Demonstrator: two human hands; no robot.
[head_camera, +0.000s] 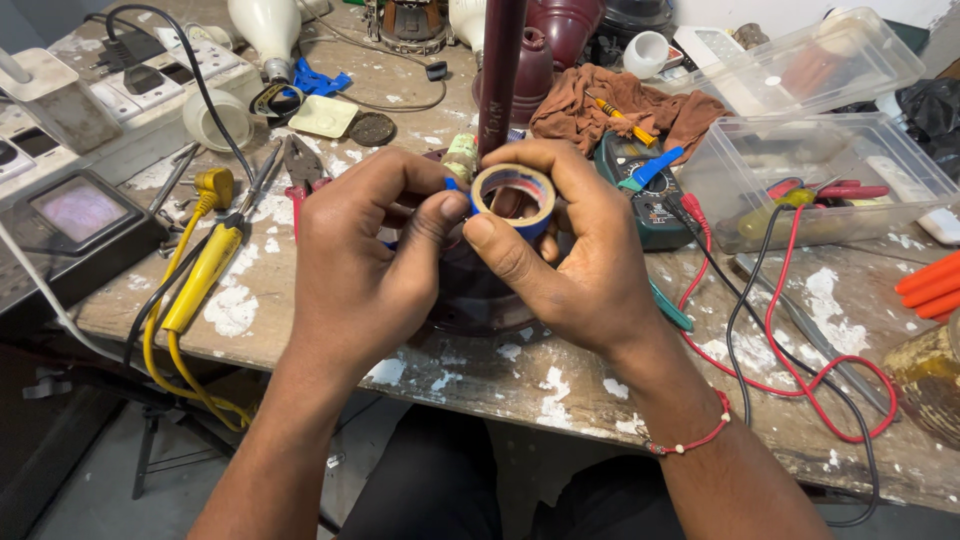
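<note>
Forearms: nearest the camera, two bare arms rise from the lower edge; the right wrist wears a red thread bracelet (690, 441).
Right hand (575, 265): clenched around a roll of blue tape (513, 195), thumb across the front, fingers behind the ring.
Left hand (365, 250): thumb and fingertips pinch what looks like the blue free end of the tape, touching the roll's left edge.
Tape position: held above the bench edge, directly in front of a dark maroon upright shaft (499, 70) that stands on a round dark base under the hands.
Technique (judgement): steady the roll with the right hand, keep the pinched end taut and flat, and draw it off squarely so it does not fold onto itself.
Just right of grip: one dark green multimeter (640, 185), with one red and one black lead trailing over the bench.
Behind grip: one brown rag (600, 105) with a yellow-handled screwdriver on it.
Left of grip: one pair of red-handled pliers (300, 165); one yellow-handled tool with a yellow cord (205, 270).
Far right: two clear plastic boxes (800, 170), one behind the other.
Support: one worn wooden workbench (480, 375), flecked white.
</note>
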